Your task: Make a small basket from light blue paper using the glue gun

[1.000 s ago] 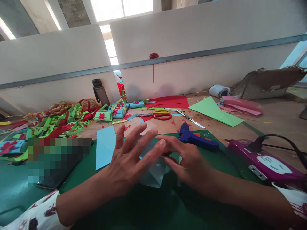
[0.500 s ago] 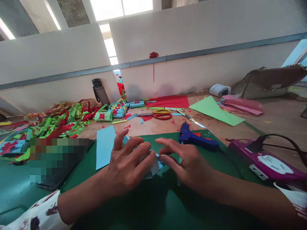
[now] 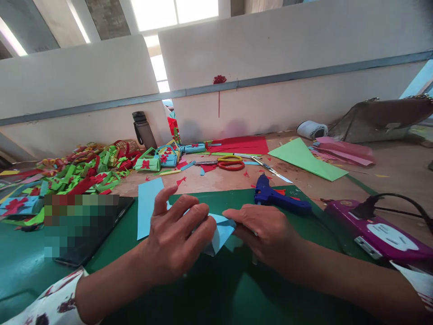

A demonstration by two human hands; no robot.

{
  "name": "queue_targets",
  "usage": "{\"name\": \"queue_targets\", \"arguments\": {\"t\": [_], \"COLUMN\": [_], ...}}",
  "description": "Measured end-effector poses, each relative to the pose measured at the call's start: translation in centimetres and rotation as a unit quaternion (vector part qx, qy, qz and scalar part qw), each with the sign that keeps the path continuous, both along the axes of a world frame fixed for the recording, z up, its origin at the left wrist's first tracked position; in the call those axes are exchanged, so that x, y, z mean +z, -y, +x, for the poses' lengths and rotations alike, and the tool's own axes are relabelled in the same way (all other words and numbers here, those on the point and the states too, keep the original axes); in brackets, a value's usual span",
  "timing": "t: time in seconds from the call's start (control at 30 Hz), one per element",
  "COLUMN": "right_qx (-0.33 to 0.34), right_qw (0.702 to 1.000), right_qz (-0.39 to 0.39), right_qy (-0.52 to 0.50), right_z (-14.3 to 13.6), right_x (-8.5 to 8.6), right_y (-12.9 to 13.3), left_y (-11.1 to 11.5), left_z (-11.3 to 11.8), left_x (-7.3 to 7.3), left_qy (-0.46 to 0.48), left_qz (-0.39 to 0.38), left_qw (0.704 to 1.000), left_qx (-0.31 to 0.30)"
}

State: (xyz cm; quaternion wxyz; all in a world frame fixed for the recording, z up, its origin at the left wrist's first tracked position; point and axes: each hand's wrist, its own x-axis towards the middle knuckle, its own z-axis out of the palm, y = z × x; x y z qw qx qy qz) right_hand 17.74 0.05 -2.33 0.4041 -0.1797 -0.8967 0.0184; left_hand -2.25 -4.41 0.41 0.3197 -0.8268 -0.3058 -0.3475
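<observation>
A folded piece of light blue paper (image 3: 220,234) is held between my two hands above the green cutting mat (image 3: 216,298). My left hand (image 3: 181,237) is closed on its left part, the little finger raised, and covers much of it. At the right corner my right hand (image 3: 265,232) pinches the paper between thumb and index finger. A flat light blue sheet (image 3: 149,210) lies on the mat behind my left hand. Just beyond my right hand rests a blue glue gun (image 3: 279,198), its nozzle pointing away.
Scissors (image 3: 233,163), a craft knife (image 3: 270,169) and a green sheet (image 3: 307,160) lie farther back. A purple power strip (image 3: 375,230) stands right, a phone (image 3: 98,234) lies left. Behind it are piled paper pieces (image 3: 84,171) and a bottle (image 3: 144,131).
My left hand has drawn slightly left, so more of the folded blue paper shows. My right hand's fingers have come together on the paper's corner.
</observation>
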Motion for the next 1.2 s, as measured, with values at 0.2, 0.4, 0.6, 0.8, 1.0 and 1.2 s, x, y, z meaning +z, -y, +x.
{"name": "queue_targets", "arguments": {"t": [0.2,0.4,0.6,0.8,1.0,1.2], "right_qx": [0.024,0.03,0.013,-0.04,-0.068,-0.056], "right_qw": [0.998,0.999,0.996,0.996,0.996,0.997], "right_qz": [0.04,0.028,-0.058,-0.044,0.057,0.042], "right_qy": [-0.031,-0.027,-0.061,-0.061,-0.022,0.035], "right_z": [0.1,0.2,0.3,0.4,0.4,0.0], "right_x": [0.8,0.6,0.6,1.0,1.5,0.3], "right_y": [0.4,-0.4,-0.5,-0.7,-0.7,-0.5], "left_y": [0.1,-0.4,0.1,1.4,0.7,-0.5], "left_z": [0.1,-0.1,-0.2,0.1,-0.1,0.7], "left_x": [-0.2,-0.2,0.9,1.9,1.4,-0.7], "left_qy": [-0.001,0.021,0.031,0.134,0.081,0.107], "left_qz": [-0.031,-0.032,0.067,-0.165,-0.298,-0.297], "left_qw": [0.999,0.999,0.996,0.977,0.949,0.948], "left_qx": [-0.012,-0.003,0.039,0.017,0.058,0.05]}}
